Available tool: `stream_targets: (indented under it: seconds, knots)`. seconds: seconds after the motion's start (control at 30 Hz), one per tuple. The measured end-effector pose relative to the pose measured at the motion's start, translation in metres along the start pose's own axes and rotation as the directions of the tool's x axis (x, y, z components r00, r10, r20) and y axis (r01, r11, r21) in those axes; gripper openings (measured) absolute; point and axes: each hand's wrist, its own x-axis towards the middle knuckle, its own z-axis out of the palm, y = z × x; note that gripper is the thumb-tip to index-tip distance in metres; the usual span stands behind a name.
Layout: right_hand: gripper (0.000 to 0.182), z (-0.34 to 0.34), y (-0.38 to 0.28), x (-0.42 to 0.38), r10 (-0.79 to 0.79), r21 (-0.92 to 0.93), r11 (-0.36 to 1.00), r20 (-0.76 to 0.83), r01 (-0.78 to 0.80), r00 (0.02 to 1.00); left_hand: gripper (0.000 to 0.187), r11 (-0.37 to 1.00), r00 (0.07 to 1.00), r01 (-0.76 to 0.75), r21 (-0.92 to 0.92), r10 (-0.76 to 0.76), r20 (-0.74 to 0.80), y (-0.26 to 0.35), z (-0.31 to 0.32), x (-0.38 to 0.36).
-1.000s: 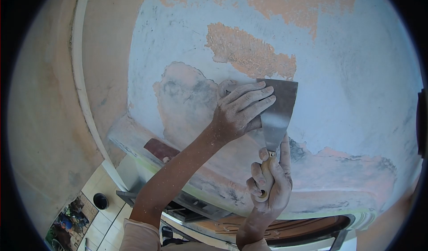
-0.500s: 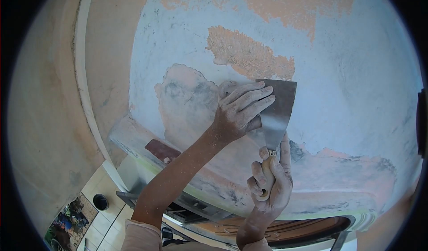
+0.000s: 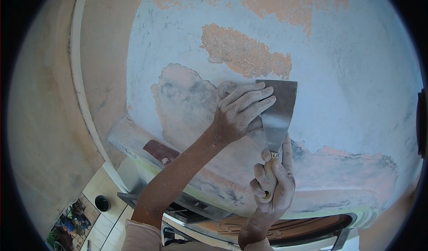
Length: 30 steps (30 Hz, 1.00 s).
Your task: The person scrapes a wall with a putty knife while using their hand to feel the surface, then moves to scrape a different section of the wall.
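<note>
Steadying the scraper point(image 3: 275, 133) with both hands looks like your step here; it sits just below the right end of the peach patch point(image 3: 247, 53), blade point(image 3: 283, 104) up, handle point(image 3: 270, 173) down. Right hand point(image 3: 281, 186) is wrapped around the handle, well below the patch, one finger running up alongside the blade's neck; should help control twist. Left hand point(image 3: 240, 106) is directly below the patch, three fingers nearly straight, tips on the blade face. Its thumb goes out of sight by the blade, so can't tell if it's pinching the metal. Can't tell either whether the edge touches the wall point(image 3: 347, 108). I'd lay the blade shallow, spread left-finger pressure across its width instead of one side, and set the angle from your right wrist. Main risk: a corner digging in at the patch's ragged border, or at the grey-stained area point(image 3: 185, 93) below left of it. Left fingertips are near the edge; slide them back a touch. Both hands look dusty, so watch for slip. Dark red piece point(image 3: 160, 151) lies farther below left of the patch, beside your forearm.
</note>
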Motion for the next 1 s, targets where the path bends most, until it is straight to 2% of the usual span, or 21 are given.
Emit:
stream_targets:
  seconds: [0.07,0.1,0.13,0.17,0.23,0.27,0.37,0.43,0.5,0.67,0.77,0.87,1.0]
  knots:
    - [0.057,0.0,0.002,0.002,0.011,0.01,1.0,0.004,-0.011,1.0,0.042,0.998,0.999,-0.019,0.06,0.016,0.044,0.003,-0.003,0.0]
    - [0.057,0.0,0.003,0.004,0.017,0.011,1.0,0.003,-0.017,1.0,0.042,0.999,1.0,-0.016,0.046,0.015,0.011,0.0,-0.002,0.0]
    - [0.056,-0.006,0.008,0.01,0.016,0.053,0.998,0.086,-0.02,0.996,0.041,1.0,1.0,-0.014,0.027,0.015,-0.02,-0.005,0.001,0.002]
    - [0.056,-0.002,0.006,0.007,0.011,0.044,0.999,0.041,-0.013,0.999,0.041,1.0,0.999,-0.013,0.005,0.013,-0.05,-0.007,0.003,0.003]
    - [0.056,0.009,0.001,0.001,0.005,0.027,1.0,-0.041,-0.004,0.999,0.041,1.0,1.0,-0.013,0.007,0.013,-0.005,-0.001,0.001,0.002]
    - [0.056,0.007,0.002,0.001,0.004,0.022,1.0,-0.033,-0.003,0.999,0.041,1.0,1.0,-0.012,0.01,0.012,0.019,0.0,-0.001,0.001]
    - [0.057,0.001,0.005,0.005,0.004,0.025,1.0,0.015,-0.005,1.0,0.041,1.0,0.998,0.027,-0.012,-0.027,-0.05,-0.001,0.002,0.003]
    - [0.057,0.003,0.006,0.007,0.007,0.054,0.998,0.058,-0.01,0.998,0.04,0.999,0.999,0.037,-0.01,-0.037,-0.012,0.001,0.003,0.001]
    - [0.057,-0.004,-0.001,0.001,0.022,0.067,0.997,0.043,-0.025,0.999,0.039,0.999,0.999,0.042,0.002,-0.042,0.024,0.003,0.0,-0.001]
    - [0.057,-0.004,0.003,0.007,0.01,0.021,1.0,0.039,-0.011,0.999,0.04,0.999,0.997,0.046,0.001,-0.046,-0.055,-0.005,0.004,-0.001]
    - [0.057,0.002,0.002,0.003,0.003,0.003,1.0,-0.005,-0.003,1.0,0.038,0.999,0.999,0.02,0.033,-0.022,0.034,0.002,-0.003,0.0]
    - [0.058,0.005,0.005,0.004,-0.008,-0.002,1.0,0.006,0.008,1.0,0.037,0.999,0.999,0.03,0.013,-0.03,-0.045,-0.005,0.001,0.001]
    - [0.058,0.001,-0.001,0.002,0.015,0.037,0.999,0.044,-0.016,0.999,0.04,0.999,0.999,0.026,-0.02,-0.026,-0.037,-0.005,0.002,0.001]
